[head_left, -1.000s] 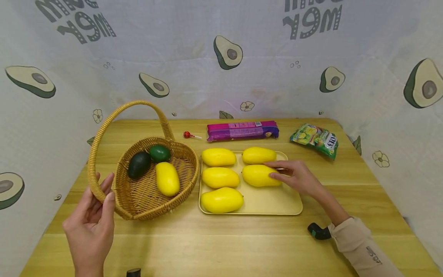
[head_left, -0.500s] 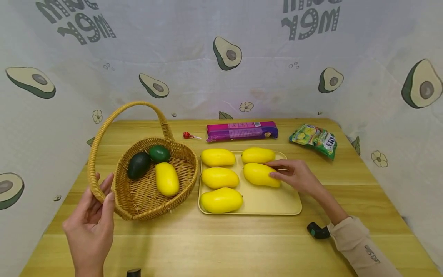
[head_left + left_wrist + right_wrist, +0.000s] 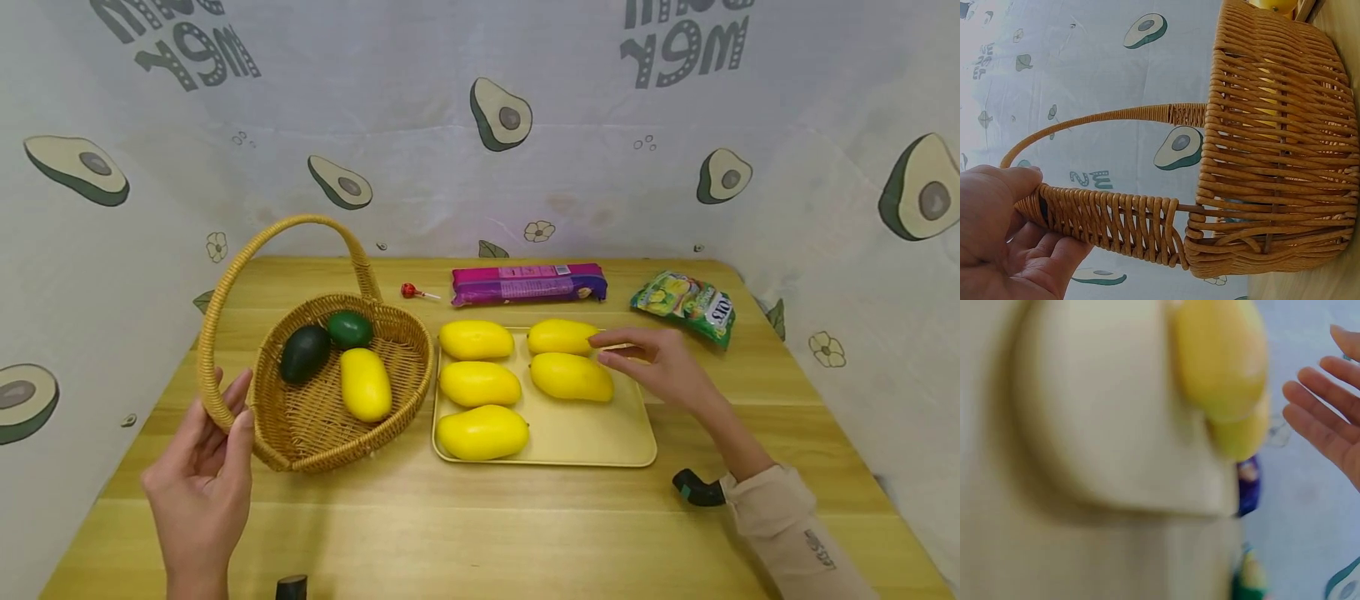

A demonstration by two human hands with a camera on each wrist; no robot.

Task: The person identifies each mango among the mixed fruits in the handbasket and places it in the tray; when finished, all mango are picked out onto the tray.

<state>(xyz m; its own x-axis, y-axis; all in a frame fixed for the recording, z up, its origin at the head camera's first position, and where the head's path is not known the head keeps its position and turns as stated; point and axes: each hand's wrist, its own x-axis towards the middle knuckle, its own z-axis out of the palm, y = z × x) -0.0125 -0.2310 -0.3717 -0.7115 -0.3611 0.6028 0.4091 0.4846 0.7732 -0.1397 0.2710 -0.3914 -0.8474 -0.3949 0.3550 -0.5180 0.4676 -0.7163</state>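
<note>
My left hand (image 3: 198,483) holds the near side of the wicker basket's handle (image 3: 212,350), thumb and fingers around it in the left wrist view. Inside the basket (image 3: 270,450) lie a yellow mango (image 3: 366,385), a dark avocado-shaped fruit (image 3: 305,354) and a smaller green fruit (image 3: 350,330). Several more mangoes rest on a cream tray (image 3: 592,442) in two columns. My right hand (image 3: 663,367) hovers at the tray's right side, fingers extended, just off the end of a slightly slanted mango (image 3: 572,377). The right wrist view shows that hand (image 3: 1329,406) holding nothing.
Behind the tray lies a pink-purple packet (image 3: 528,284), with a red lollipop (image 3: 408,290) to its left. A green snack bag (image 3: 686,307) sits at the back right. A black bent piece (image 3: 697,488) is beside the right sleeve.
The near mango in the tray's right column has turned slightly, its right end toward me. My right hand has let go of it and lifted away. The left hand keeps its hold.
</note>
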